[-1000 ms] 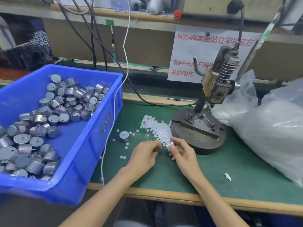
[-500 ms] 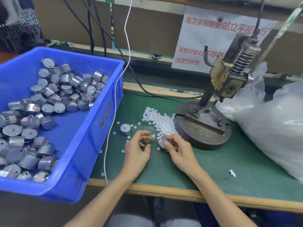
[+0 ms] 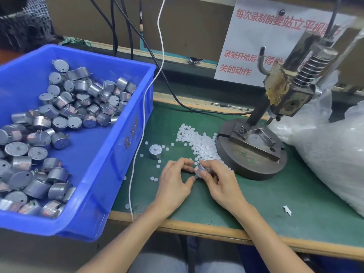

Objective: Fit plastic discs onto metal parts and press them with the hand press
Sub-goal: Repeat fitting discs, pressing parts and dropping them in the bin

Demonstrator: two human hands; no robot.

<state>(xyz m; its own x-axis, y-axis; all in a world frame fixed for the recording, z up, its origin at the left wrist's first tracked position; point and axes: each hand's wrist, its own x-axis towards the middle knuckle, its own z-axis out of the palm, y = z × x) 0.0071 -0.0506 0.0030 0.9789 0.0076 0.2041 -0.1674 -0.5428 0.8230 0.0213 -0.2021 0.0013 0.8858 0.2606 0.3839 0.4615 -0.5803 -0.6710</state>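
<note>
1. Your right hand [image 3: 220,182] is clamped on a small metal part [image 3: 200,170], thumb and curled fingers round its sides, low over the green mat [image 3: 275,194].
2. Your left hand [image 3: 175,180] sits just to the left of it, fingers bent, with the index tip and thumb tip right up against that part. I cannot tell whether they pinch a disc, the part itself or nothing. The spot is small and partly hidden.
3. The pile of white plastic discs [image 3: 201,144] lies on the mat just behind your hands, touching the left edge of the press base [image 3: 252,166]. Loose discs [image 3: 154,178] are scattered to its left.
4. The hand press [image 3: 283,91] stands at the back right, and its ram tip is raised off the base.
5. A second metal part [image 3: 155,151] stands upright on the mat left of the pile, among the loose discs.
6. The blue bin [image 3: 110,154] on your left overhangs the bench edge and holds a heap of metal parts [image 3: 65,115].
7. A white cable [image 3: 137,144] runs down the mat between the bin and the standing part.
8. A clear plastic bag [image 3: 334,154] lies right of the press, and a paper sign [image 3: 256,46] with red characters hangs behind it.
</note>
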